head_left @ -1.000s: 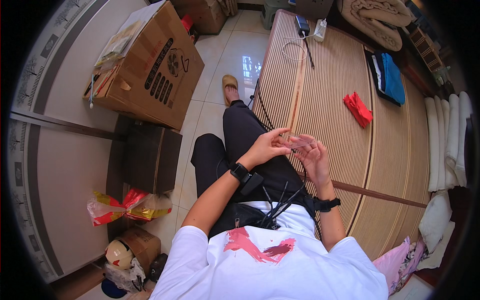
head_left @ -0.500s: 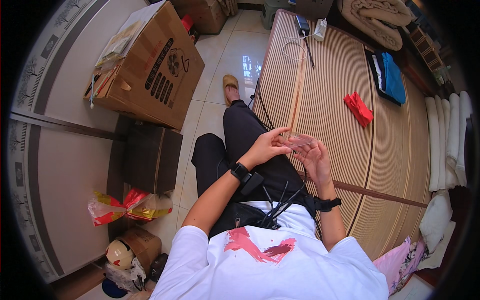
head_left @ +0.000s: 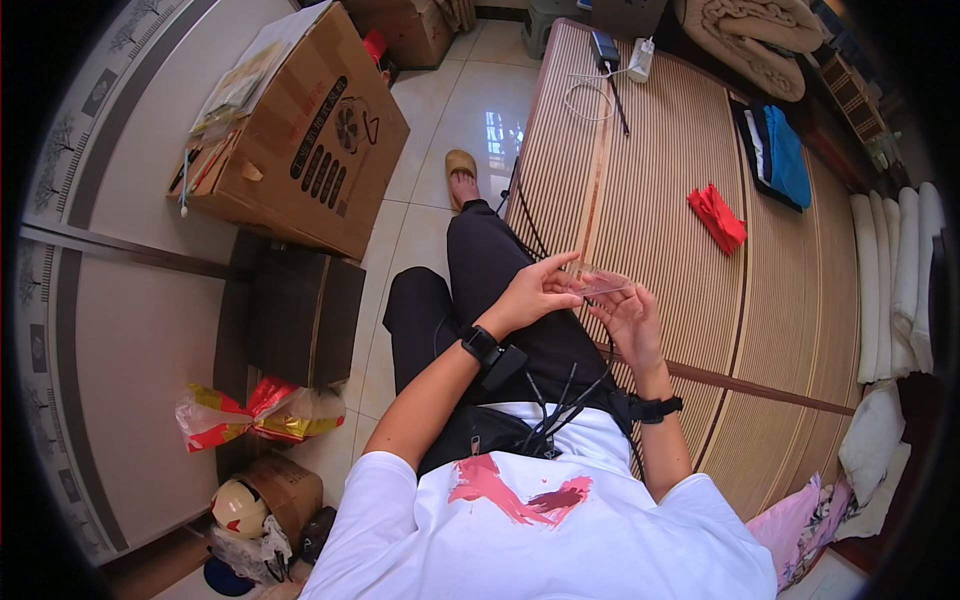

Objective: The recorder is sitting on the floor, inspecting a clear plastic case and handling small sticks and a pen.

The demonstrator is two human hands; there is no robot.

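Between my two hands, above my right thigh, is a small clear, flat, box-like piece (head_left: 602, 284), see-through with thin shiny edges. My left hand (head_left: 540, 292) pinches its left end between thumb and fingers. At the other end my right hand (head_left: 632, 318) grips it with the fingers behind and the palm turned up. The piece is tilted, and whether anything lies inside it I cannot tell. Both wrists wear black bands, and black cables (head_left: 560, 425) gather at my waist.
To the right lies a slatted bamboo mat (head_left: 660, 160) with a red cloth (head_left: 717, 218), folded blue and black clothes (head_left: 785, 155), a phone (head_left: 604, 48) and a white power strip (head_left: 641, 60). A large cardboard box (head_left: 300, 130) and a dark box (head_left: 305, 315) stand on the left.
The clear piece has tilted slightly in my hands. Both hands stay in almost the same place and keep hold of it.
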